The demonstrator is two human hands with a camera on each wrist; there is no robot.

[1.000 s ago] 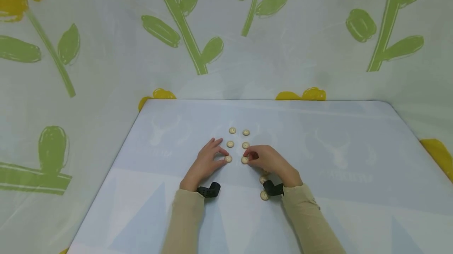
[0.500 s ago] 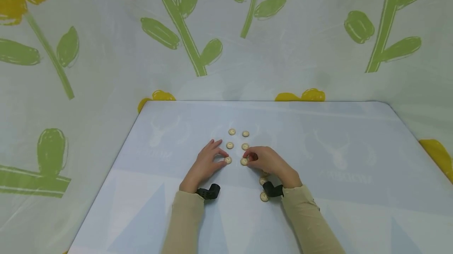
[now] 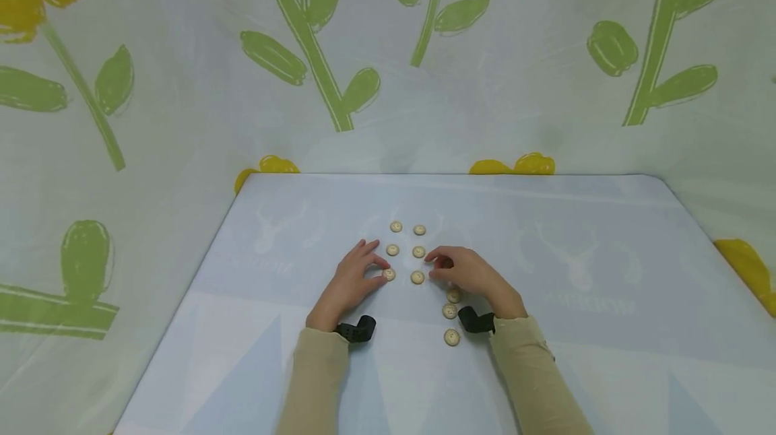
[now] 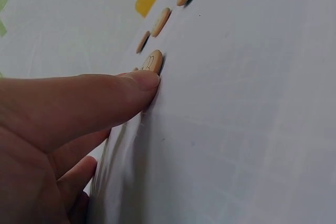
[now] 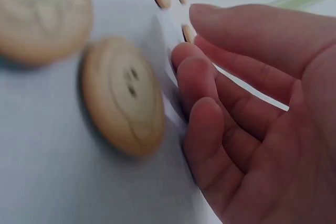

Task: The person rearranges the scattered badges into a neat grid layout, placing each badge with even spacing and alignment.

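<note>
Three discs (image 3: 450,312), look, lie behind and inward of the right hand (image 3: 474,275), fingers parted, empty, while the left hand (image 3: 351,279) pinches another disc (image 3: 390,275)!

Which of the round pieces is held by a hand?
The round piece at the near end of the left column: the left hand pinches it between thumb and finger; the right hand holds none.

The head view is rather dim, with soft, even light and only faint shadows. In the right wrist view, the wooden discs (image 5: 123,98) at the left are blurred. In the left wrist view, grey shadow darkens the table (image 4: 236,103) toward lower centre.
</note>
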